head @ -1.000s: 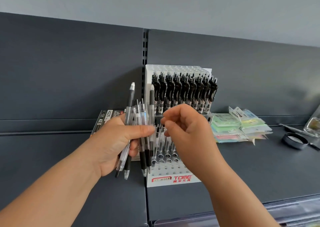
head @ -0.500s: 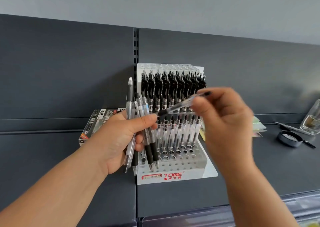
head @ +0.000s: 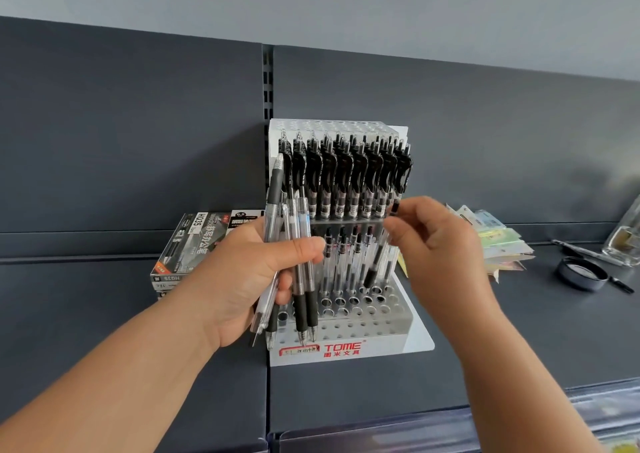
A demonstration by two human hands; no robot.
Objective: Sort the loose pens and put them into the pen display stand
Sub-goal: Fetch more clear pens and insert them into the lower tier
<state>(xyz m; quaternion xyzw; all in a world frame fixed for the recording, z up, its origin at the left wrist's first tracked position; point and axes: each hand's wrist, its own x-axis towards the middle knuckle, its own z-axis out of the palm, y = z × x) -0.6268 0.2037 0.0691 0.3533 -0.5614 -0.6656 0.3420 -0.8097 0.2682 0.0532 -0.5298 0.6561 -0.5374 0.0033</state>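
Observation:
A clear acrylic pen display stand with rows of holes and a red TOME label sits on the dark shelf. Black-clipped pens fill its upper tier; several clear pens stand in the lower tier. My left hand grips a bundle of loose clear pens upright in front of the stand's left side. My right hand pinches the top of a single clear pen, held nearly upright with its black-gripped tip just above the lower tier's holes at the right.
Boxes of pens are stacked left of the stand. Packets of coloured sticky notes lie to its right, then a round black lid, a loose pen and a clear container. The shelf's front edge runs along the bottom.
My right hand has turned the single pen from lying across the stand to nearly upright and lowered it toward the lower tier's holes. The left hand keeps its bundle.

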